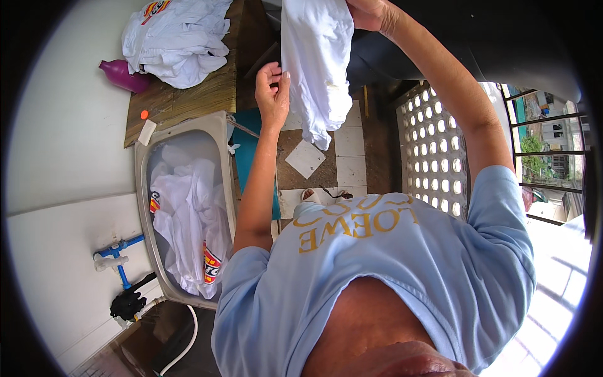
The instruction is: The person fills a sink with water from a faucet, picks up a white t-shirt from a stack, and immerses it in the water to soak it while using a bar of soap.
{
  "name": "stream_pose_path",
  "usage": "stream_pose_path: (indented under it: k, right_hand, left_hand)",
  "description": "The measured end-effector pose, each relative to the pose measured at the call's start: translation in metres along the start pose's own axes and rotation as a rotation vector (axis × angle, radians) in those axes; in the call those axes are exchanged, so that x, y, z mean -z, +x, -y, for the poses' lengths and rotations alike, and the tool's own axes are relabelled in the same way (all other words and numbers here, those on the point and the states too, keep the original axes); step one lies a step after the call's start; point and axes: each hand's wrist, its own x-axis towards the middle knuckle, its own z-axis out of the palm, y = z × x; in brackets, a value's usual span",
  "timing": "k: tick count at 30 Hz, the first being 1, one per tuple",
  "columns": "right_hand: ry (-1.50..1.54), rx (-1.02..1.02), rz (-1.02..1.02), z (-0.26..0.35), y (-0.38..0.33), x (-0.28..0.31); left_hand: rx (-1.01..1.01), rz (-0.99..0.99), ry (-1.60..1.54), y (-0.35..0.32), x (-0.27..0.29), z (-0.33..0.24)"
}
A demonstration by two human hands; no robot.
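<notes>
A white garment (317, 63) hangs in front of me at the top, bunched and tapering toward its lower end. My right hand (369, 14) grips its upper right edge; some fingers are hidden behind the cloth or beyond the picture's edge. Just left of the garment, my left hand (274, 94) is raised with loosely bent fingers apart and nothing visible in them. Its thumb is close to the cloth. Below and left, white shirts (188, 213) with red and yellow prints lie in water in a metal sink (143, 207).
A pile of white shirts (179, 47) lies on a wooden counter (207, 100) beside a purple bottle (122, 75). An orange cap (144, 115) and a white block (147, 132) are near the sink's corner. Blue pipes (119, 251) run along the wall. A perforated screen (433, 151) stands right.
</notes>
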Motion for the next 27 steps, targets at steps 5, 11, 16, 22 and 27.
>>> stream_pose_path:
  k: [5, 11, 16, 22, 27]
  right_hand:
    - [-0.02, 0.034, -0.11, 0.009, -0.017, -0.018]
    - [-0.197, 0.257, -0.076, 0.003, -0.013, -0.026]
    - [-0.541, 0.53, -0.092, -0.066, -0.041, 0.01]
    - [-1.056, 0.116, -0.227, -0.217, -0.051, 0.08]
    - [-0.902, -0.157, -0.156, -0.154, -0.071, 0.123]
  left_hand:
    - [-0.442, 0.023, 0.143, 0.027, -0.046, -0.078]
    - [-0.409, 0.101, 0.207, 0.066, -0.072, -0.115]
    - [-0.44, 0.2, -0.168, 0.107, -0.062, -0.127]
    - [-0.148, -0.048, -0.312, 0.159, -0.004, -0.128]
    - [0.006, -0.127, -0.084, 0.202, 0.099, -0.075]
